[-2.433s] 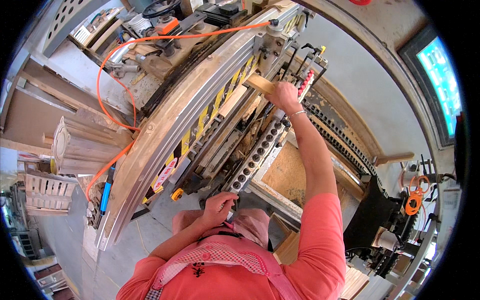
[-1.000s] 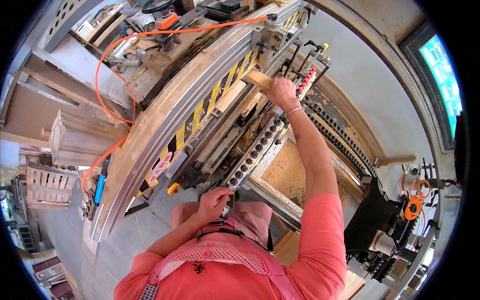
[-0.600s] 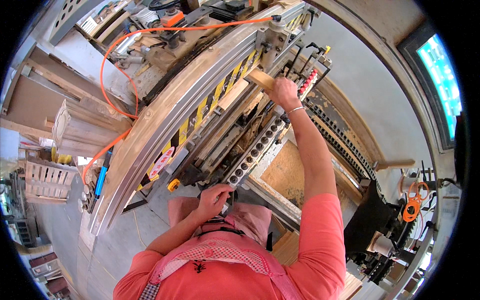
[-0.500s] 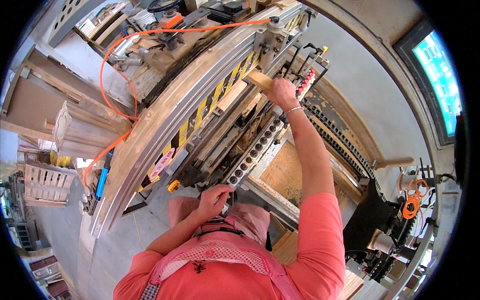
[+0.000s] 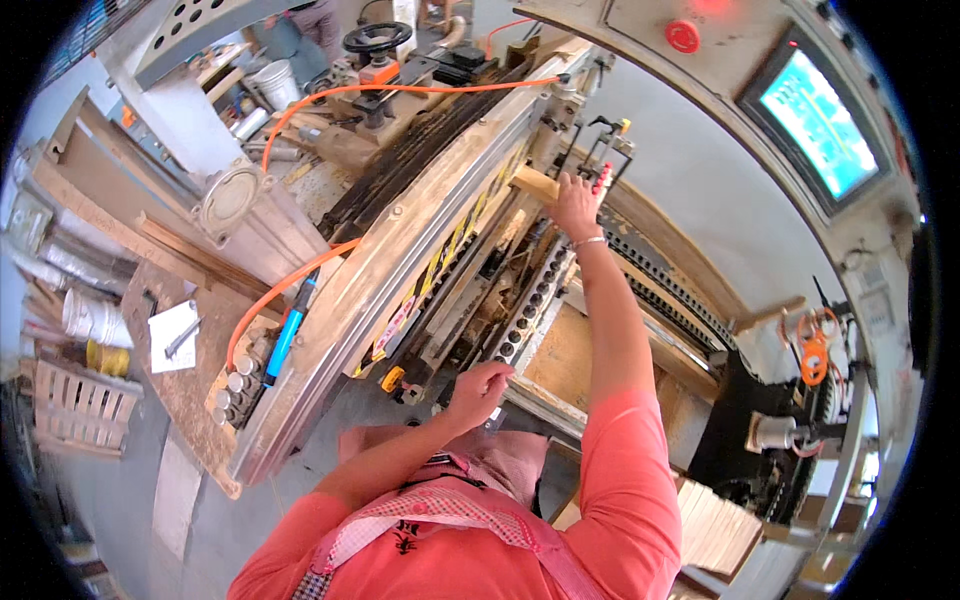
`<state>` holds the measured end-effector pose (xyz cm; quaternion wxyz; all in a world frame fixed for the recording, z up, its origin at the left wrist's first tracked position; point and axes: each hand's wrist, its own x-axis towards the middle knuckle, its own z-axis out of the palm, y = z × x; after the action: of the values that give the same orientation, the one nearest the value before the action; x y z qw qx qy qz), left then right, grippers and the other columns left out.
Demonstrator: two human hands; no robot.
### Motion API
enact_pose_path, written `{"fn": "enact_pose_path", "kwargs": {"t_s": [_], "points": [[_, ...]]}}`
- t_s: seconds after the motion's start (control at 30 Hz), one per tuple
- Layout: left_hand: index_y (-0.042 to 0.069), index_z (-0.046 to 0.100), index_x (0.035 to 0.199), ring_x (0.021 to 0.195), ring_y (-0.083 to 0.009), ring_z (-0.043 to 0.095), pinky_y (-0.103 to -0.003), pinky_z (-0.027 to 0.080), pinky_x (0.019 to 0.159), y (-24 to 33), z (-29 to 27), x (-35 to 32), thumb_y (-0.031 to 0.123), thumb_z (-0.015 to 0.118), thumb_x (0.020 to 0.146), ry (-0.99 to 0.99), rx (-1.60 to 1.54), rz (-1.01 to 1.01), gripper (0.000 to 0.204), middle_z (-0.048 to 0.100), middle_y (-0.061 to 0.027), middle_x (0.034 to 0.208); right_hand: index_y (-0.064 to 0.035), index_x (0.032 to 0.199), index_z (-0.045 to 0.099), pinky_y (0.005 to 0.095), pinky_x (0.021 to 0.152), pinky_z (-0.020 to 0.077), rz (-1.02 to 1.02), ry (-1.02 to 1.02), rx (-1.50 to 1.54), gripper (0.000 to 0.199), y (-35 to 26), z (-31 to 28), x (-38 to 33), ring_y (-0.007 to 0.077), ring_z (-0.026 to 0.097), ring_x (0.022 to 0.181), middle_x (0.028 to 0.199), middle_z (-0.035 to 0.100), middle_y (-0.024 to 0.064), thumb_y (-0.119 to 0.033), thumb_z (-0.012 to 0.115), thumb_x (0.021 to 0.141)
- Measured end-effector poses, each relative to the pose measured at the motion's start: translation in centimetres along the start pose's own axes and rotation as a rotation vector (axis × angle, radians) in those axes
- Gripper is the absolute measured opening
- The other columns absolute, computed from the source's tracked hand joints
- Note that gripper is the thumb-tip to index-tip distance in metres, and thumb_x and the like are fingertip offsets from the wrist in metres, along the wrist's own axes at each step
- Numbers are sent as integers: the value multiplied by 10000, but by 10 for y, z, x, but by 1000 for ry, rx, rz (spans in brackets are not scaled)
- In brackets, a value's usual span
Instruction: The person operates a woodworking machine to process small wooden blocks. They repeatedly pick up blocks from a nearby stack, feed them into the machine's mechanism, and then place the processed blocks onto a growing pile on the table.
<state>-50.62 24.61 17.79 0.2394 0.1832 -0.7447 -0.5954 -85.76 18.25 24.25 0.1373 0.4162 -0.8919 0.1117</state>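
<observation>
At the far end of the machine, my right hand [image 5: 577,208] is closed on the near end of a short light wood block [image 5: 537,184]. The block's other end lies against the rail with yellow and black striped tape [image 5: 455,240]. My left hand [image 5: 478,396] is held in front of my waist with its fingers curled together. Whatever it may hold is hidden. It is close to the near end of a light bar with a row of round black fittings [image 5: 529,306].
A lit screen [image 5: 820,123] and a red button [image 5: 683,37] are on the upper right panel. An orange hose [image 5: 400,90] crosses the machine's wooden beam [image 5: 420,195]. Stacked wood strips [image 5: 715,528] lie at the lower right. Orange scissors [image 5: 815,362] hang at the right.
The view has turned, showing more of the screen and the left bench. My left hand has risen slightly toward the bar. My right hand still grips the wood block.
</observation>
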Motion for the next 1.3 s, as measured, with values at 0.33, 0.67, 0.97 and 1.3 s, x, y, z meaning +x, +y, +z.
{"fn": "enact_pose_path", "kwargs": {"t_s": [0.33, 0.67, 0.97, 1.3], "points": [[56, 618, 939, 769, -75, 560, -229, 454, 709, -13, 7, 3, 50, 510, 880, -106, -176, 12, 123, 619, -8, 866, -63, 939, 631, 391, 630, 502, 424, 124, 424, 245, -67, -130, -356, 290, 616, 712, 793, 622, 113, -175, 690, 729], [26, 604, 1013, 773, -81, 563, -216, 449, 697, -28, 5, 9, 45, 504, 896, -180, -236, 7, 155, 628, -12, 953, -37, 770, 651, 297, 522, 473, 1124, 521, 2, 136, -81, -208, -648, 206, 599, 566, 695, 622, 91, -161, 704, 766], [17, 578, 1064, 782, -74, 547, -194, 435, 689, -35, 4, 16, 38, 499, 898, -156, -206, -20, 185, 629, -31, 988, -89, 945, 626, 384, 737, 488, 1566, 234, -458, 269, 26, -257, -846, 278, 603, 852, 919, 608, 100, -201, 689, 709], [17, 574, 1082, 783, -66, 538, -190, 420, 678, -38, 0, 22, 51, 499, 902, -111, -149, -6, 198, 621, -20, 996, -31, 1044, 548, 400, 868, 470, 1789, -184, -499, 377, 119, -302, -899, 328, 540, 1042, 1097, 545, 169, -162, 643, 704]]}}
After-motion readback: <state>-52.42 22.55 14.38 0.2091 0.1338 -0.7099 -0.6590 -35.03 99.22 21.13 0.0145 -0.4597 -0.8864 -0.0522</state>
